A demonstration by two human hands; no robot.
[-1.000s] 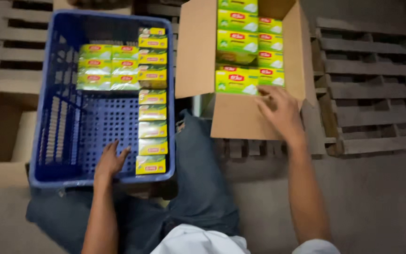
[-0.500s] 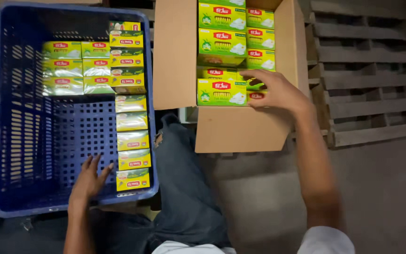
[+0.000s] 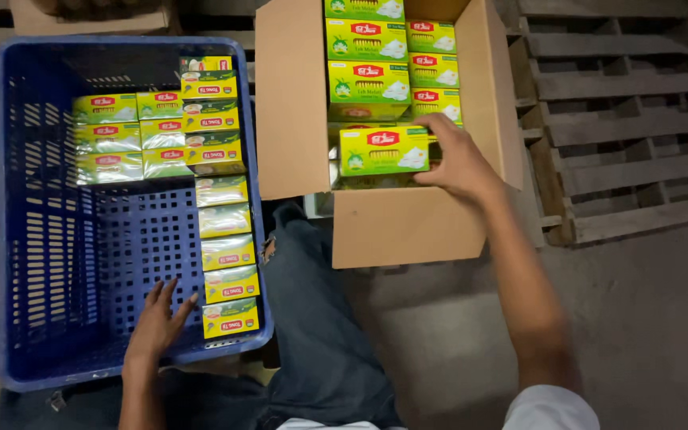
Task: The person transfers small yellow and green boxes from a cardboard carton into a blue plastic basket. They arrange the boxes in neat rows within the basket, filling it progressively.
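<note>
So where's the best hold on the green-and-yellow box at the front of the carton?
Probably by its short right end, coming from above and the right. The box lies flat with its long face up; the right hand already grips that end, and the cardboard carton wall blocks the near side.

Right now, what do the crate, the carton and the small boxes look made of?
Crate: moulded blue plastic, going by its perforated walls and floor. Carton: brown corrugated cardboard, matte, with folded flaps. Small boxes: likely thin printed card, and glare suggests a glossy film wrap. The right hand grips one.
</note>
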